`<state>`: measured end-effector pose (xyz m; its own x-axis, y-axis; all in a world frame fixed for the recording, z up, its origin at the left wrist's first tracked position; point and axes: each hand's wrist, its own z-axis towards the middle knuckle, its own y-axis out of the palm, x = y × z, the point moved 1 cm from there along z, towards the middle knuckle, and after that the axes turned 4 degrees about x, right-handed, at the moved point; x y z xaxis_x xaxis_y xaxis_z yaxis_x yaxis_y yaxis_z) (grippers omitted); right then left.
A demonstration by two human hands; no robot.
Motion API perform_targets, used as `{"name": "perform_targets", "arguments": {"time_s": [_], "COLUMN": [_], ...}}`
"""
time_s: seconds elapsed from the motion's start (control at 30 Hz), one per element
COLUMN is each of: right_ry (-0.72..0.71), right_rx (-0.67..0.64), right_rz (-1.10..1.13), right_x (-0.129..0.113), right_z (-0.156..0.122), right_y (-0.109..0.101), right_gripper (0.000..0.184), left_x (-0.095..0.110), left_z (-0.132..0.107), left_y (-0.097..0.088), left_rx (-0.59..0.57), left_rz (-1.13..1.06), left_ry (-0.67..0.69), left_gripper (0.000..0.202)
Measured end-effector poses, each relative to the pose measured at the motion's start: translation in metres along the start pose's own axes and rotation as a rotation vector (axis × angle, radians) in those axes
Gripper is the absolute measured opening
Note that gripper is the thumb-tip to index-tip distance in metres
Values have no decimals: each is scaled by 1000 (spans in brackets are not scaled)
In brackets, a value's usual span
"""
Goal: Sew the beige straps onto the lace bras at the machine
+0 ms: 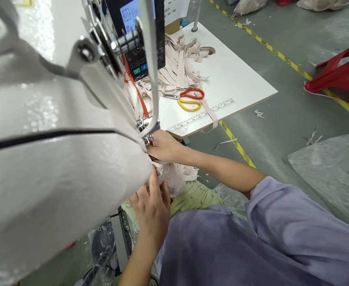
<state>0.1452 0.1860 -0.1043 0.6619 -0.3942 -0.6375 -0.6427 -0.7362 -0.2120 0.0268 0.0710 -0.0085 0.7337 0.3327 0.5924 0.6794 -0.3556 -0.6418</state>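
The sewing machine (61, 171) hides whether right fingers (155, 150) hold anything; left fingers (154, 184), parted, touch lace (177, 178).

The person wears a soft, loose top (210, 248). The front of it is dark purple, a bit gray. The right sleeve (299, 222) is a lighter purple, like lilac, and it is wide and baggy with lots of folds. It is a short sleeve, and the arm below it is bare. The left arm is bare where we can see it. The right hand (165, 147) and the left hand (152, 208) are bare too. Green cloth (195, 198) with little dark marks shows by the top, but I can't tell if it is worn.
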Motion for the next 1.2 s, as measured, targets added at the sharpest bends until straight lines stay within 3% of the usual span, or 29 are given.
{"name": "perform_targets", "arguments": {"time_s": [0.23, 0.37, 0.43, 0.5, 0.6, 0.67, 0.87, 1.2], "right_ry": [6, 12, 28, 64, 135, 177, 209, 202], "right_rx": [11, 62, 128, 191, 213, 197, 143, 125], "right_rz": [0, 73, 145, 203, 263, 292, 295, 278], "right_x": [1, 7, 11, 15, 17, 16, 8, -1], "right_z": [0, -9, -19, -31, -49, -58, -68, -67], "right_y": [1, 4, 5, 5, 5, 4, 2, -6], "right_gripper": [18, 8, 7, 13, 17, 18, 20, 20], "left_x": [0, -12, -22, -33, -44, -46, -43, -33], "left_z": [1, -7, -14, -20, -22, -19, -10, 2], "left_y": [-1, 0, 3, 7, 13, 16, 19, 15], "left_rx": [17, 76, 126, 129, 4, -73, -89, -122], "left_rz": [2, -107, -200, -379, -675, -748, -702, -418], "left_ry": [7, -42, -156, -362, -666, -759, -738, -641], "left_gripper": [54, 55, 55, 53, 49, 48, 58, 60]}}
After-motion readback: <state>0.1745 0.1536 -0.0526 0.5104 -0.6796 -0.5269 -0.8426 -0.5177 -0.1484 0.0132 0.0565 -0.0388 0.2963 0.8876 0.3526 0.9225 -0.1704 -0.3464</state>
